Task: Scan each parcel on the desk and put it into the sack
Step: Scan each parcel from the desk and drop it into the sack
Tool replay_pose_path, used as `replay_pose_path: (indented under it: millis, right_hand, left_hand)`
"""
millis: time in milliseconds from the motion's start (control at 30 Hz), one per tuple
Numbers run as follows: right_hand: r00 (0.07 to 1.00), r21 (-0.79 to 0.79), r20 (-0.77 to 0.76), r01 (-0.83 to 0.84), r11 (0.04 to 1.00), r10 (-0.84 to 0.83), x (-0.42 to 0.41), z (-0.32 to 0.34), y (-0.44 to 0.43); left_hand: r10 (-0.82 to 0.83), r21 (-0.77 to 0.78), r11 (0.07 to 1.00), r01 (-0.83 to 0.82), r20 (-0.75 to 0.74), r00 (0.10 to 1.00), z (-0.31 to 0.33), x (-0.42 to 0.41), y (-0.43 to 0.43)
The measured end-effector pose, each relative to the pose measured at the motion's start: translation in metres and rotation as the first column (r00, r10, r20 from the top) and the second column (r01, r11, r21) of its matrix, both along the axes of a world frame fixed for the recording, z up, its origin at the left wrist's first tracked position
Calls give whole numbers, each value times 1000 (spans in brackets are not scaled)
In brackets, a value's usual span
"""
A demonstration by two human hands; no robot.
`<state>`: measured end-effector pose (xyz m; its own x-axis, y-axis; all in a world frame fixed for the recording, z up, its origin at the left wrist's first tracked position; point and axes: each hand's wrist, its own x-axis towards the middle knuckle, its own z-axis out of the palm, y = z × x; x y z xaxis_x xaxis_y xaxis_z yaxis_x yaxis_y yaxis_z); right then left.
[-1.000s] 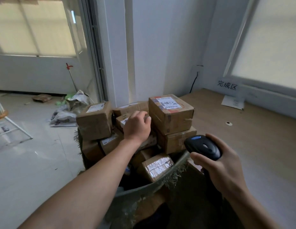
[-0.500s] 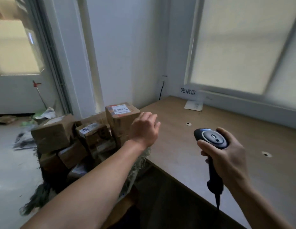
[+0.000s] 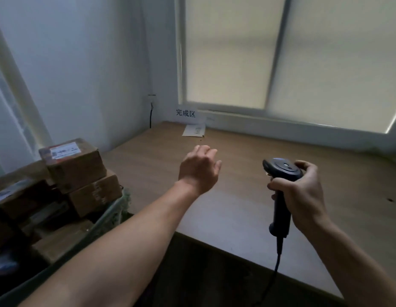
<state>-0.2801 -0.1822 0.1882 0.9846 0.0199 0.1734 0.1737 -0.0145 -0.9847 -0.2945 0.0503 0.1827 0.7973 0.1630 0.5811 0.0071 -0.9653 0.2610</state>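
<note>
Left hand (image 3: 199,169) hovers relaxed above the desk (image 3: 234,209); right hand (image 3: 303,196) grips the scanner (image 3: 281,172) nearer its edge.

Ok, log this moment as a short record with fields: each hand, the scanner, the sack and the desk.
left hand: open, holds nothing, reaching out over the desk
right hand: grips the scanner by its handle
scanner: upright, cable hanging below
sack: left of the desk, parcels piled above its rim
desk: wooden top; paper sheet at the back, below a printed sign
</note>
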Motion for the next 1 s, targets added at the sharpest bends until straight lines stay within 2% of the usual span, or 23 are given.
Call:
replay_pose_path:
  millis: [333,600,833,1000]
  right_hand:
    - [981,-146,15,193,970,-193,45,-50,-25]
    - [925,-224,-122,327,918,-359,103,-98,7]
    - [856,-373,-253,343,862,-450,146,-150,29]
    - [840,-446,-305,290,847,-448,175,-187,40]
  left_hand:
    - [-163,-23,987,161,-187,969,-62,81,-36]
    - [-233,-55,972,228,-363,902,-127,153,-20]
    - [-275,-50,956,290,-502,820,-179,193,-5]
    - [-291,-66,949,309,-566,772,-209,212,-1]
